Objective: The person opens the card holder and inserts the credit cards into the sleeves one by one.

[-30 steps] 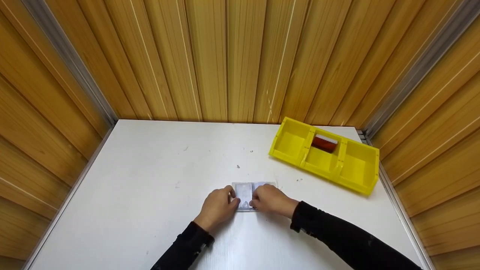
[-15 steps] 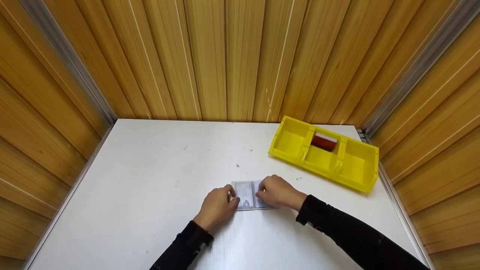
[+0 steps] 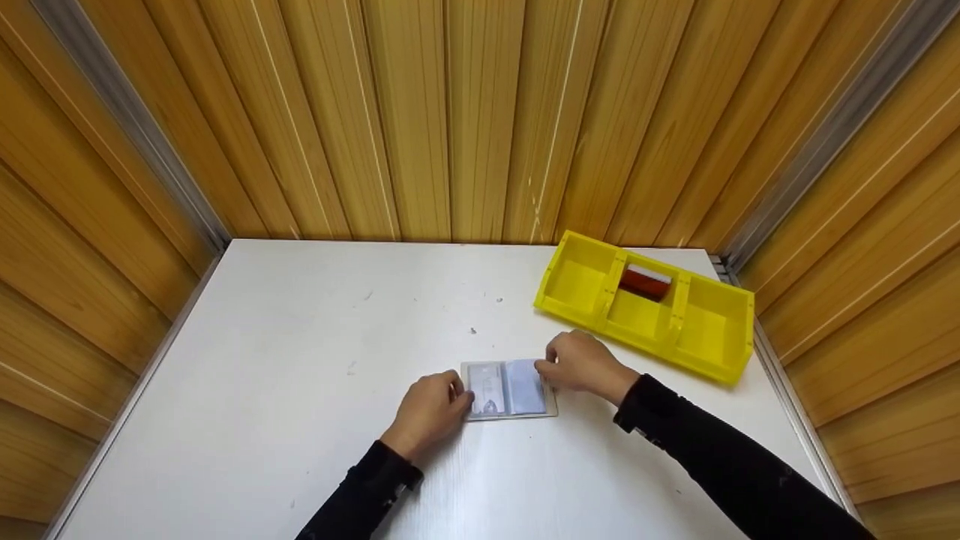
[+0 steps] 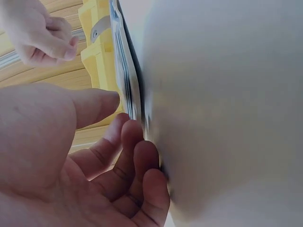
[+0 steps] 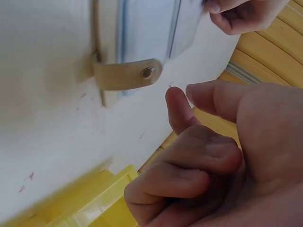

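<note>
An unfolded card holder (image 3: 508, 388) lies on the white table with clear sleeves facing up and pale cards in them. Its tan strap with a metal snap (image 5: 147, 72) sticks out at the right side. My left hand (image 3: 431, 409) pinches the holder's left edge, thumb on top and fingertips along the side, as the left wrist view also shows. At the upper right corner hovers my right hand (image 3: 585, 361), fingers curled, thumb and index tips close together. In the right wrist view those fingertips (image 5: 177, 101) are apart from the strap and hold nothing.
A yellow tray (image 3: 604, 319) with three compartments stands at the back right, close beyond my right hand. Its middle compartment contains a dark red and white block-like item (image 3: 645, 283). Wood-patterned walls (image 3: 420, 120) enclose the table at the back and sides.
My right hand has moved right and away from me, from the holder's middle to its upper right corner, uncovering the right sleeve. My left hand has stayed at the left edge.
</note>
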Action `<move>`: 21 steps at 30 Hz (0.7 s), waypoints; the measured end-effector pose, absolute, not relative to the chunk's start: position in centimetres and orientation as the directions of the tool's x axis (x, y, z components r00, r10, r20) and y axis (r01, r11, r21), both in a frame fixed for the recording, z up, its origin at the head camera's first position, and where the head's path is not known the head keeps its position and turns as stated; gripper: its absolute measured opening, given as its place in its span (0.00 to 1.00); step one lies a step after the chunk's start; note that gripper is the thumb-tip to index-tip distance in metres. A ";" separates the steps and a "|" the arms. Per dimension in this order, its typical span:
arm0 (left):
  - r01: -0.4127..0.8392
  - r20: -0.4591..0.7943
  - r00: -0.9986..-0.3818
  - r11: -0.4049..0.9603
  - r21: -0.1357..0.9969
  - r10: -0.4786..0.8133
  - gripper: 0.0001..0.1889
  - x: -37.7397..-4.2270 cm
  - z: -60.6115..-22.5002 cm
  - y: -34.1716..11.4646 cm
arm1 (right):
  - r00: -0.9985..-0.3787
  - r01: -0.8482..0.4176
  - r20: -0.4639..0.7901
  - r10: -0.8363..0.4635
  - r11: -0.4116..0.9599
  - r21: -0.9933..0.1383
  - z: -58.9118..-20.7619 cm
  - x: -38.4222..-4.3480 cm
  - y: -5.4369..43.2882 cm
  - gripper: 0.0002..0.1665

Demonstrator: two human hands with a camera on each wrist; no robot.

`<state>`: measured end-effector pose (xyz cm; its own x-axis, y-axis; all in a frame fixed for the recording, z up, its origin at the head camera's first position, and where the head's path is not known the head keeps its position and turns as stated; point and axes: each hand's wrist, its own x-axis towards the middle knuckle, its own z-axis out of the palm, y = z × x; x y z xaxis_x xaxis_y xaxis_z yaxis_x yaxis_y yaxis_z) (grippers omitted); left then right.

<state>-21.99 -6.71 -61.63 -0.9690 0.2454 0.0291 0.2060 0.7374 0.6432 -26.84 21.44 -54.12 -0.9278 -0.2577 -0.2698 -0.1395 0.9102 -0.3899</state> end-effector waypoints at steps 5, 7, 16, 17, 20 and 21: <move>0.201 0.035 -0.972 0.746 0.634 0.232 0.11 -22.1 -61.5 -7.3 | -0.924 -0.115 -0.295 -0.243 0.912 -0.393 -54.9 -26.7 21.8 0.28; 0.201 0.035 -0.972 0.747 0.633 0.231 0.11 -22.1 -61.5 -7.4 | -0.923 -0.112 -0.301 -0.239 0.916 -0.385 -55.2 -26.5 21.7 0.31; 0.195 0.016 -0.970 0.742 0.641 0.241 0.12 -21.8 -61.9 -7.6 | -0.925 -0.128 -0.291 -0.246 0.920 -0.369 -56.4 -26.2 22.2 0.29; 0.195 0.017 -0.970 0.740 0.644 0.241 0.12 -21.8 -61.8 -7.6 | -0.923 -0.135 -0.291 -0.252 0.921 -0.366 -56.4 -26.2 22.3 0.28; 0.199 0.020 -0.970 0.737 0.646 0.244 0.12 -21.8 -61.7 -7.7 | -0.919 -0.148 -0.294 -0.262 0.922 -0.358 -56.0 -26.3 22.8 0.27; 0.201 0.024 -0.970 0.737 0.646 0.244 0.12 -21.8 -61.7 -7.7 | -0.919 -0.150 -0.296 -0.262 0.924 -0.353 -55.8 -26.4 22.9 0.27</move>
<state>-21.81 -7.74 -61.71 -0.9696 0.2435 0.0235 0.2007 0.7367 0.6457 -26.36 22.95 -55.80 -0.9187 -0.2620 -0.2957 -0.1498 0.9236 -0.3528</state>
